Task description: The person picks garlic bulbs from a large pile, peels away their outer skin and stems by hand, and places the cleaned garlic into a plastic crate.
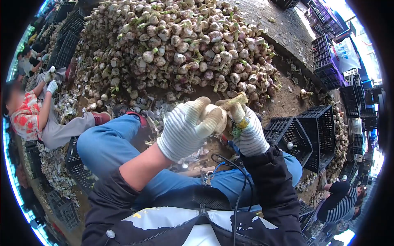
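Observation:
A pale garlic bulb (216,118) is held in front of my body, between both hands. My left hand (186,128), in a striped white glove with tan, dirty fingertips, is closed around its left side. My right hand (247,133), gloved alike, is closed against the bulb's right side. Its fingers hide the stem end, and I cannot make out whether a tool is among them. A yellow-green band (241,126) crosses the right glove. Beyond my hands rises a large heap of garlic bulbs (176,45), many with short stems.
Black plastic crates (318,135) stand at my right, one holding a bulb. More crates (328,61) are stacked at the far right. A person in a red-and-white top (26,115) sits at my left. Garlic skins litter the ground. A black cable (236,164) hangs before me.

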A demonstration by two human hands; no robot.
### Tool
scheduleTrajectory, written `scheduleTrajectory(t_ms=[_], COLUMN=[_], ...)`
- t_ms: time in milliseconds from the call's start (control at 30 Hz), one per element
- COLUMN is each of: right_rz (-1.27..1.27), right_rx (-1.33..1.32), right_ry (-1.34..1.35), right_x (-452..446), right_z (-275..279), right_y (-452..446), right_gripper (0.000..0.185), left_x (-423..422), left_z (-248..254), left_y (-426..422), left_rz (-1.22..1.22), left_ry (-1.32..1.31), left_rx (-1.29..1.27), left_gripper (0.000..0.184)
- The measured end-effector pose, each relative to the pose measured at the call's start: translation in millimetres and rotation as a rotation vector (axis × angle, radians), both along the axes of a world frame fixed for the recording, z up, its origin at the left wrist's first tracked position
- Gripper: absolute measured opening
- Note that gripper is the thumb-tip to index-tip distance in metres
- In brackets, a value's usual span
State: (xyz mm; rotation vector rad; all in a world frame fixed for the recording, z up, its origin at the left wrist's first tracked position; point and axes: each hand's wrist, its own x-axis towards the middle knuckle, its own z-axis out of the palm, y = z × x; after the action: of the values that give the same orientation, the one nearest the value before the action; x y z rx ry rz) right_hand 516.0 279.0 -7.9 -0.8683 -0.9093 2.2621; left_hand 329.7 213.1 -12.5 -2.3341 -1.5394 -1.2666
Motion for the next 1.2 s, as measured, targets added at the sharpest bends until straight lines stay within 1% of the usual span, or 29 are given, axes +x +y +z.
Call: scheduleTrajectory(t_ms=[33, 67, 100, 133, 167, 200, 233, 267, 300, 333, 367, 400, 433, 467, 500, 567, 633, 667, 733, 767, 833, 867, 900, 933, 1000, 1067, 1100, 1133, 1200], right_rz=[-0.052, -0.025, 0.002, 0.030, -0.001, 0.075, 0.144, 0.208, 0.154, 0.021, -0.003, -0.062, -0.071, -0.099, -0.127, -0.154, -0.117, -0.095, -0.071, -0.090, -0.152, -0.157, -0.122, -0.093, -0.100, 0.038, 0.002, 0.118, 0.059], right_rx=[0.028, 0.043, 0.056, 0.069, 0.043, 0.063, 0.086, 0.111, 0.211, 0.352, 0.543, 0.581, 0.857, 1.060, 1.258, 1.604, 1.795, 1.860, 1.923, 1.934, 1.821, 1.685, 1.446, 1.157, 0.516, 0.251, 0.152, 0.036, -0.009], right_ry=[-0.042, -0.073, -0.104, -0.134, -0.090, -0.127, -0.171, -0.227, -0.213, -0.303, -0.447, -0.441, -0.511, -0.603, -0.732, -1.035, -1.291, -1.405, -1.535, -1.547, -1.382, -1.243, -1.079, -0.888, -0.390, -0.092, -0.019, 0.138, 0.080], right_x=[-7.1, -4.9, -1.8, 0.2, -0.3, 4.3, 13.9, 21.6, 26.0, 40.7, 52.2, 58.0, 75.5, 86.3, 93.0, 96.5, 93.0, 89.1, 82.8, 82.4, 79.8, 75.5, 68.8, 62.7, 42.4, 19.3, 6.5, 2.3, -1.3], right_z=[3.3, 3.4, 3.0, 3.2, 5.8, 4.9, 4.6, 10.4, 22.0, 34.4, 63.4, 101.4, 128.7, 157.0, 183.5, 226.0, 240.1, 238.3, 223.3, 210.3, 165.1, 135.2, 100.1, 63.7, 6.3, -8.8, -6.9, -5.6, -17.0], right_y=[-2.4, -1.7, -0.8, -1.0, -2.7, 0.7, 9.4, 17.9, 26.5, 40.9, 60.2, 75.2, 96.3, 111.6, 122.2, 145.1, 160.8, 166.4, 167.8, 162.1, 135.7, 119.4, 98.5, 73.1, 32.1, 6.5, -6.4, -5.2, -5.9], right_gripper=[0.041, 0.041, 0.041, 0.041, 0.039, 0.038, 0.038, 0.038, 0.039, 0.042, 0.051, 0.053, 0.047, 0.045, 0.043, 0.040, 0.037, 0.036, 0.033, 0.032, 0.031, 0.031, 0.031, 0.031, 0.041, 0.051, 0.055, 0.051, 0.047], left_x=[2.0, 3.6, 1.9, 2.8, 3.4, 4.5, 4.4, 4.3, 5.0, 5.5, 4.5, 3.2, 4.7, 5.2, 6.5, 6.7, 5.1, 3.9, -0.1, -0.9, -11.3, -17.2, -21.0, -19.2, -22.2, -16.7, -10.4, -6.0, -4.1], left_z=[-1.9, -4.5, -17.2, -17.4, -16.1, -15.4, -18.0, -17.4, -17.8, -18.8, -21.7, -19.2, -14.3, -10.3, -17.1, -6.9, -1.4, 3.8, 15.2, 19.6, 23.8, 24.1, 24.3, 18.8, -8.8, -15.1, -19.4, -24.6, -27.6], left_y=[-1.9, -3.1, -3.4, -4.3, -4.7, -4.2, -2.3, -7.2, -6.0, -3.5, 0.1, 2.4, 3.3, 3.5, 3.1, 6.1, 10.8, 13.1, 14.1, 15.6, 14.6, 12.7, 10.3, 6.4, -0.6, -2.9, -7.7, -7.0, -7.6], left_rz=[0.014, 0.029, 0.056, 0.043, 0.028, 0.009, -0.038, -0.006, 0.018, 0.044, 0.090, 0.070, 0.086, 0.107, 0.097, 0.110, 0.129, 0.159, 0.140, 0.115, 0.129, 0.152, 0.110, 0.103, 0.171, 0.066, 0.053, 0.044, 0.041], left_ry=[-0.036, -0.072, -0.054, -0.077, -0.100, -0.125, -0.163, -0.135, -0.181, -0.228, -0.240, -0.307, -0.360, -0.408, -0.528, -0.557, -0.569, -0.589, -0.780, -0.937, -0.805, -0.737, -0.702, -0.693, -0.439, -0.319, -0.327, -0.315, -0.276], left_rx=[-0.011, -0.022, 0.001, -0.018, -0.036, -0.052, -0.038, -0.083, -0.063, -0.044, -0.061, -0.065, -0.083, -0.102, -0.178, -0.177, -0.138, -0.121, -0.149, -0.145, -0.015, 0.048, 0.048, 0.014, -0.066, -0.029, -0.079, -0.057, -0.046], left_gripper=[0.032, 0.033, 0.042, 0.046, 0.049, 0.053, 0.062, 0.070, 0.071, 0.072, 0.076, 0.080, 0.082, 0.084, 0.084, 0.084, 0.084, 0.084, 0.085, 0.085, 0.082, 0.081, 0.082, 0.078, 0.081, 0.077, 0.074, 0.071, 0.069])
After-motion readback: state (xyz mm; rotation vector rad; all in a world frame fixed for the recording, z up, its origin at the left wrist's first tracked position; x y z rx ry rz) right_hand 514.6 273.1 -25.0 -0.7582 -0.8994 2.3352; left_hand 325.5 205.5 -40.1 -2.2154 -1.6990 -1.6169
